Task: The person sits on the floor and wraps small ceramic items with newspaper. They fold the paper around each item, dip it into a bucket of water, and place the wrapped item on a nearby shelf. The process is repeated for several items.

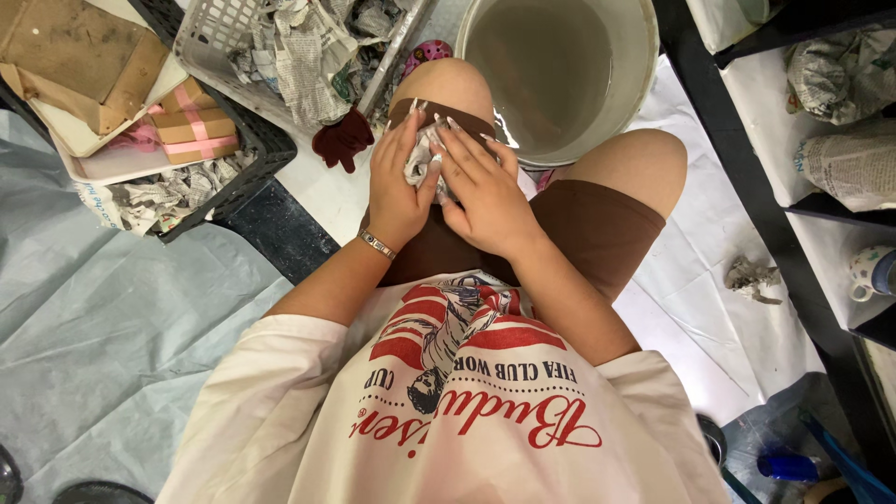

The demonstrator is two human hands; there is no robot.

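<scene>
A crumpled wad of grey newspaper sits in the upper middle of the frame, pressed on the person's lap just below the knee. The left hand cups it from the left with fingers curled around it; the right hand lies flat over its right edge, fingers spread. Lower left, a pale blue plastic sheet gives open floor. At right, a small paper scrap lies on white sheeting. Beyond the knees stands a white bucket of cloudy water, its rim just beside the hands. Upper left, a white plastic basket of newspaper crowds in.
</scene>
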